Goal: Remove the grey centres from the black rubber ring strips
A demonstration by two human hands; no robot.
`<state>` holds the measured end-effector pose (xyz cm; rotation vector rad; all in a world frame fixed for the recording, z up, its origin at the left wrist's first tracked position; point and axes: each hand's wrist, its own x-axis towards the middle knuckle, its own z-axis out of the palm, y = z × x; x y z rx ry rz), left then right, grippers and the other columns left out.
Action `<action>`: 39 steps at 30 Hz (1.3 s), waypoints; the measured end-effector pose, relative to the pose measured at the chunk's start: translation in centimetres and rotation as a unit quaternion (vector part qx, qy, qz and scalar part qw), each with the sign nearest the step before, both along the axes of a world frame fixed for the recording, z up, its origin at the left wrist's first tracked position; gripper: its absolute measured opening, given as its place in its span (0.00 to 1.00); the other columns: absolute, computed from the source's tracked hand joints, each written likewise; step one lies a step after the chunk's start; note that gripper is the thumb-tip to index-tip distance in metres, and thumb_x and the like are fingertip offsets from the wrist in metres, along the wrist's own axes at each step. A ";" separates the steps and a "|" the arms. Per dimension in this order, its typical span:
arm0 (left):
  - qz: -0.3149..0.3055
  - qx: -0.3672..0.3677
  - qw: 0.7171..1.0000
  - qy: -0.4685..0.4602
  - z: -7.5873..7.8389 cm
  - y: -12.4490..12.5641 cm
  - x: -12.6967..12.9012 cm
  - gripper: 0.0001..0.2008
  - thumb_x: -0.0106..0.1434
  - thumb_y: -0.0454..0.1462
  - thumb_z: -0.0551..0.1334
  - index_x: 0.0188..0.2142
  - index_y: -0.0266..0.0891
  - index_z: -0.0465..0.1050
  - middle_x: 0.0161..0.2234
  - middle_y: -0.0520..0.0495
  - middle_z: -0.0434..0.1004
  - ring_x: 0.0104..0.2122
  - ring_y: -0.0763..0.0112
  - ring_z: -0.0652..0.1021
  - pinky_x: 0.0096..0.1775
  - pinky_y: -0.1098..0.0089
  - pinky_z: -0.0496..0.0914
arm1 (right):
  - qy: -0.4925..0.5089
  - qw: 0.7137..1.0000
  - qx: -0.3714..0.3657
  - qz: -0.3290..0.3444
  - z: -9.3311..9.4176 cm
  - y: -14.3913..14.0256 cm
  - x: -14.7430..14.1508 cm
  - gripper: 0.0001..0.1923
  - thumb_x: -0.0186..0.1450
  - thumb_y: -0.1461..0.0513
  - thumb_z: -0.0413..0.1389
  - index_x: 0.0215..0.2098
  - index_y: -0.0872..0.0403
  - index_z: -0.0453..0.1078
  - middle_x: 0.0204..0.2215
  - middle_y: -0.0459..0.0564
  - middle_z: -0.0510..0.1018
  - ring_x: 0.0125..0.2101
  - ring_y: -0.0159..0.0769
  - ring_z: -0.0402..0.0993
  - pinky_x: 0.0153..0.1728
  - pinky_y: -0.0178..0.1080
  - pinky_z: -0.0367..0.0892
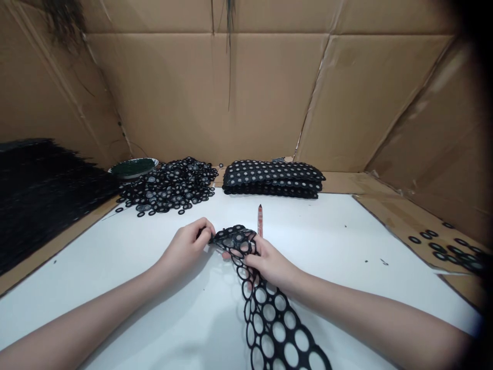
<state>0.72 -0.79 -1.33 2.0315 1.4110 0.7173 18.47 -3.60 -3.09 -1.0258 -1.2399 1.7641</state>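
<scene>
A black sheet with rows of round cut-out holes [274, 313] runs from the front edge of the view up to both hands. My right hand [265, 259] grips its narrow upper part, with the thumb on top and fingers behind it. At the sheet's far left tip, my left hand [194, 239] is closed in a pinch on the edge; something small and dark shows at its fingertips. Some rings near the tip look filled with dark discs. Just beyond my right hand lies a red pencil-like stick [260, 218] with a dark point, partly covered by the hand.
A heap of black rings [169, 187] sits at the back left beside a shallow dish of dark green stuff [133, 167]. Stacked perforated black sheets [273, 177] stand at the back. Dark bristle-like strands [50, 195] fill the left. Loose rings [454, 252] lie on cardboard at right.
</scene>
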 end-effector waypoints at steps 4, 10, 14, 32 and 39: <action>0.061 0.043 0.997 0.008 0.7 0.3 -0.4 0.10 0.59 0.38 0.47 0.28 0.39 0.65 0.20 0.55 0.64 0.22 0.73 0.66 0.25 0.73 0.58 | -0.021 0.999 0.022 0.027 -0.2 0.1 0.1 0.16 0.53 0.68 0.48 0.41 0.53 0.61 0.33 0.47 0.75 0.15 0.22 0.59 0.15 0.30 0.62; 0.168 0.140 0.976 -0.019 1.8 0.6 -1.5 0.10 0.59 0.40 0.47 0.29 0.40 0.63 0.21 0.54 0.65 0.20 0.75 0.65 0.23 0.75 0.57 | -0.023 0.997 0.044 0.063 -1.1 -0.1 0.0 0.08 0.53 0.69 0.49 0.32 0.54 0.58 0.30 0.46 0.73 0.19 0.24 0.64 0.16 0.28 0.63; 0.043 0.108 0.992 0.046 1.3 -0.9 0.2 0.07 0.58 0.37 0.49 0.26 0.40 0.61 0.22 0.54 0.66 0.22 0.75 0.66 0.25 0.75 0.58 | -0.006 0.996 0.060 0.071 -0.8 -0.4 0.0 0.11 0.58 0.60 0.51 0.38 0.53 0.58 0.33 0.47 0.72 0.19 0.25 0.66 0.15 0.29 0.65; -0.067 0.051 0.995 0.049 -1.4 -1.7 1.7 0.09 0.60 0.44 0.51 0.32 0.41 0.58 0.24 0.54 0.68 0.24 0.72 0.70 0.26 0.73 0.62 | 0.023 0.996 0.066 0.063 -1.1 -0.3 -0.2 0.10 0.61 0.57 0.48 0.39 0.51 0.60 0.27 0.44 0.69 0.19 0.27 0.68 0.15 0.31 0.66; -0.169 -0.050 0.984 0.028 0.0 -1.1 1.3 0.07 0.59 0.39 0.49 0.28 0.39 0.60 0.23 0.53 0.70 0.23 0.75 0.68 0.26 0.74 0.61 | 0.023 0.994 0.055 0.095 -0.5 -0.4 -0.3 0.07 0.61 0.62 0.47 0.38 0.54 0.60 0.26 0.46 0.70 0.27 0.33 0.72 0.17 0.30 0.66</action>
